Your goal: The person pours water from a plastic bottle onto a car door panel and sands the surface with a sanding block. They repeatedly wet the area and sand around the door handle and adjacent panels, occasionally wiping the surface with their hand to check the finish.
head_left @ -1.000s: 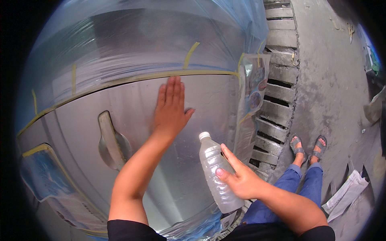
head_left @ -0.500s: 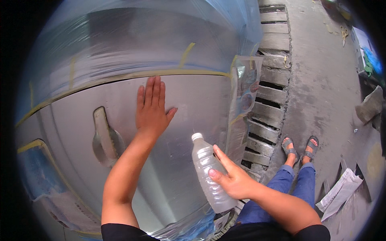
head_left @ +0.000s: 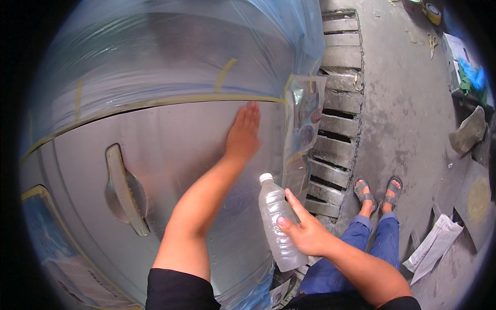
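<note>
My left hand (head_left: 243, 133) lies flat against a silver car door (head_left: 191, 155), near its taped upper edge; the fingers are stretched out and slightly blurred. In my right hand (head_left: 309, 233) is a clear plastic bottle (head_left: 281, 227) with a white cap, tilted, its cap end pointing up and away from me. Its contents look pale and cloudy. The door handle (head_left: 125, 188) sits left of my left arm, with tape along it. Yellowish masking tape (head_left: 170, 103) runs along the door's upper edge and holds clear bluish plastic film (head_left: 170, 46) over the part above.
Printed masking paper (head_left: 304, 116) covers the strip right of the door. A slatted drain grate (head_left: 336, 139) runs along the concrete floor (head_left: 392, 113). Scissors (head_left: 432, 45), a tape roll (head_left: 433, 14), a box (head_left: 460, 59) and folded paper (head_left: 434, 245) lie farther right.
My left hand has slid to the right across the door, toward its right edge. My right hand still holds the bottle, now slightly farther right in view. The view has shifted a little.
</note>
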Tool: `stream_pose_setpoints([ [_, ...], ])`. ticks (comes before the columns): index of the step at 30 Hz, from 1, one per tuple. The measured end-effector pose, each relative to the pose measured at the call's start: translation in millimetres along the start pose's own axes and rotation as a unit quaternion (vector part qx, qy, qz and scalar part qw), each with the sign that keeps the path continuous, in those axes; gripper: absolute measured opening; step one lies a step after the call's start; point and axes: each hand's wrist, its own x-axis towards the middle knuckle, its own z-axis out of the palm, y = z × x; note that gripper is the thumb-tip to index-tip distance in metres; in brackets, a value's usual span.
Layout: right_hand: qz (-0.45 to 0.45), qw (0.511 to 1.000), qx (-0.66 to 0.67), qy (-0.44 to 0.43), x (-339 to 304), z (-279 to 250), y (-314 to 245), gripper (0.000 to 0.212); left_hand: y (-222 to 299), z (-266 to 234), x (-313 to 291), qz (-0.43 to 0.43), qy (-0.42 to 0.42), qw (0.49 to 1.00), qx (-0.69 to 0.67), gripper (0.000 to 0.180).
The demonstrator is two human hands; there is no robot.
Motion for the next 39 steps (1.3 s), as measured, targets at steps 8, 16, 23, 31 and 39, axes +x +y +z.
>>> stream_pose_setpoints([
  [8,-0.047,0.999,0.016,-0.015,6.0,10.8,-1.3,0.081,-37.8,-9.3,-50.2,-0.051,0.036,0.991,-0.12,0.089],
  [16,-0.114,0.991,-0.054,-0.053,1.5,35.1,-35.1,0.081,-96.4,-34.8,-114.1,-0.159,0.07,0.98,-0.093,0.086],
  [23,-0.062,0.997,-0.003,-0.043,-10.0,29.8,-36.4,0.078,-43.4,-13.6,-153.9,-0.044,0.005,0.988,-0.149,0.082],
  [31,-0.073,0.993,-0.081,-0.049,-18.2,47.5,-81.0,0.073,-52.4,-82.6,-229.6,0.052,0.248,0.825,-0.505,0.091],
  [39,-0.065,0.995,-0.044,-0.067,-7.7,44.6,-136.9,0.065,-105.7,-84.8,-275.8,-0.077,0.285,0.666,-0.685,0.068],
])
